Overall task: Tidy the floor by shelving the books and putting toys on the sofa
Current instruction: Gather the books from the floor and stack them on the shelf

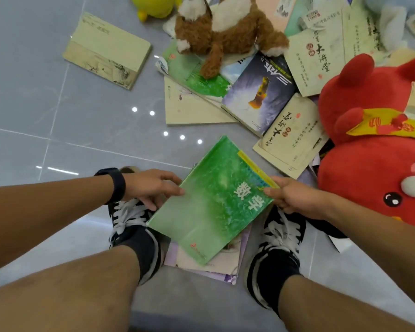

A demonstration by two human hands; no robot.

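book-gathering step: the left hand (151, 188) and right hand (290, 196) each pinch an edge of the green book (211, 202) above a small pile (216, 264) between the shoes, and shelving likely follows.

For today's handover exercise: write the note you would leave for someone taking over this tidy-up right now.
Left hand and right hand each grip an edge of the green book, above a small stack between the shoes.
More books lie scattered on the floor.
The brown plush lies on books; the red plush and yellow plush are also down there.
Done: nothing visibly shelved.
Left: shelve the books, put the toys on the sofa.
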